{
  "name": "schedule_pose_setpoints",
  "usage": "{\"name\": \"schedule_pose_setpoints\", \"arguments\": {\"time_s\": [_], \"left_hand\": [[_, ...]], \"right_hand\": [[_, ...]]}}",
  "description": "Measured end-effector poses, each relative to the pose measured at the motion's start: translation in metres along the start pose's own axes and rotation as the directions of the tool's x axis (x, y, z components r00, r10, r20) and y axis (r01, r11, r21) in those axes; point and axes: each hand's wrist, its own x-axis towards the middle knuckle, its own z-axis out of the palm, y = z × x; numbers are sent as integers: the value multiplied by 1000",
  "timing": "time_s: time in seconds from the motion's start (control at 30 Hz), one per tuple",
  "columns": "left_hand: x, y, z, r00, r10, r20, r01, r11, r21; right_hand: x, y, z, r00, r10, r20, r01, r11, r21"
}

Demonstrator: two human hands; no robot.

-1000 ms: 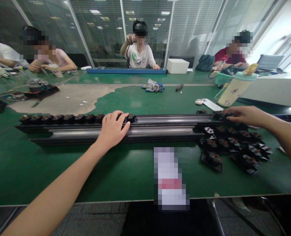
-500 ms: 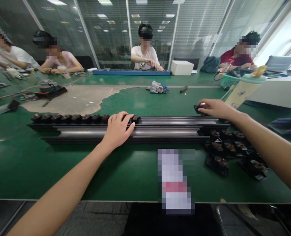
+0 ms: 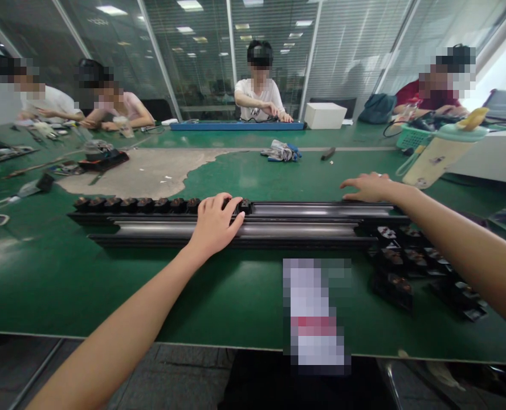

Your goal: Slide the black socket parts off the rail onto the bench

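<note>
My left hand (image 3: 217,223) is draped over the back black rail (image 3: 321,209), thumb on the near side and fingers bent over the small black parts seated in it. A row of these black parts (image 3: 144,205) with copper-coloured centres fills the rail's left half. One more black part (image 3: 245,205) sits just right of my fingers. Beyond the rail's right end, my right hand (image 3: 369,188) hovers with fingers apart and pointing left. No part shows between those fingers, though its far side is hidden. A second black rail (image 3: 296,229) lies in front, its bare channel showing.
Several loose black parts (image 3: 415,259) lie at the right, under my right forearm. A blurred pale strip (image 3: 313,296) is in front. Gloves (image 3: 281,151), a yellow bottle (image 3: 443,156) and a green basket (image 3: 413,136) stand farther back. Several people sit around the green table (image 3: 236,176).
The black part my right hand held no longer shows, and the fingers there have spread. The whole view has shifted a little; my left hand keeps its place on the rail.
</note>
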Motion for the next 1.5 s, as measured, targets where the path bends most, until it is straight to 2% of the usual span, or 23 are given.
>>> {"name": "schedule_pose_setpoints", "arguments": {"time_s": [0.07, 0.13, 0.23, 0.33, 0.43, 0.57, 0.73, 0.93, 1.13, 1.5], "left_hand": [[0, 0, 0, 1000, 4, -1, -4, 1000, 0], [-1, -1, 0, 1000, 10, 4, -10, 1000, 5], [-2, -2, 1, 1000, 14, 26, -15, 999, 34], [-3, -3, 2, 999, 15, 42, -16, 999, 40], [-3, -3, 3, 999, 17, 34, -18, 1000, 21], [-3, -1, 2, 1000, 12, 16, -12, 1000, 29], [-3, 4, -1, 1000, -20, -12, 20, 1000, -7], [-2, 4, -2, 1000, -26, -17, 25, 999, -20], [-1, 4, -2, 1000, -25, -5, 25, 1000, 7], [1, 2, 2, 999, -35, -26, 35, 999, -3]], "right_hand": [[3, -35, -10, 999, -42, -6, 42, 999, -15], [4, -79, -20, 984, -175, 8, 175, 983, 51], [-1, -148, -26, 925, -379, -26, 377, 908, 185], [-10, -202, -22, 867, -489, -101, 499, 841, 210], [-12, -236, -16, 848, -521, -104, 531, 828, 180], [-3, -260, -13, 854, -508, -114, 520, 844, 130], [7, -265, -12, 847, -506, -162, 526, 842, 122], [3, -252, -8, 866, -474, -156, 496, 854, 156], [2, -217, -13, 855, -504, -121, 518, 830, 206], [-20, -144, -27, 892, -451, -41, 447, 862, 239]]}}
